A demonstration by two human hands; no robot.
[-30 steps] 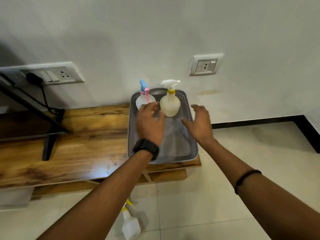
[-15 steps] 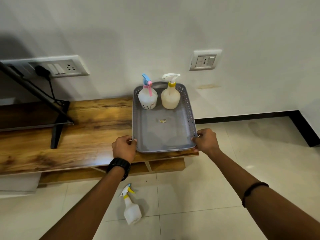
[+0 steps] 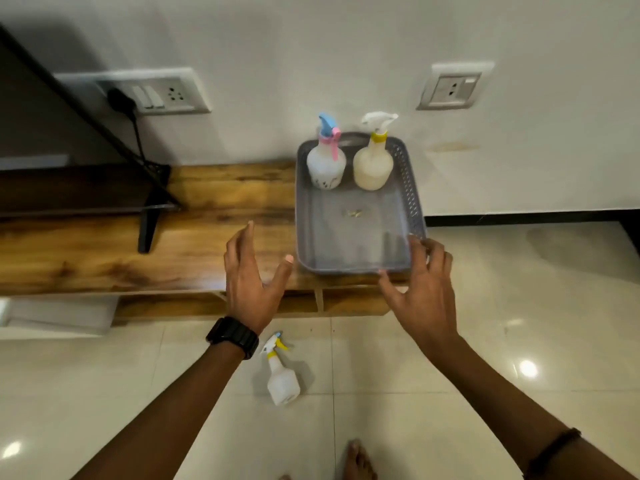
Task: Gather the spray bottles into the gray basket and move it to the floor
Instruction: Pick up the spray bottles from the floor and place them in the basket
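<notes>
The gray basket (image 3: 412, 188) sits on the right end of the wooden shelf, its near edge close to the shelf's front. Two spray bottles stand at its far end: a white one with a blue and pink nozzle (image 3: 326, 161) and a cream one with a yellow collar (image 3: 373, 161). A third spray bottle (image 3: 281, 374), white with a yellow collar, lies on the floor tiles below the shelf. My left hand (image 3: 250, 278) is open, fingers spread, apart from the basket's near left corner. My right hand (image 3: 424, 289) is open at the near right corner, fingertips at the rim.
The wooden shelf (image 3: 138, 244) runs left, carrying a black stand leg (image 3: 149, 220). A plugged socket panel (image 3: 152, 93) and a second socket (image 3: 453, 86) are on the wall. Glossy floor tiles (image 3: 519, 323) spread right and near. My bare foot (image 3: 356, 460) shows at the bottom edge.
Both hands went from over the bottles to gripping the basket's near corners, then let go; now they are open, the left drawn back to the left. The basket stays on the shelf.
</notes>
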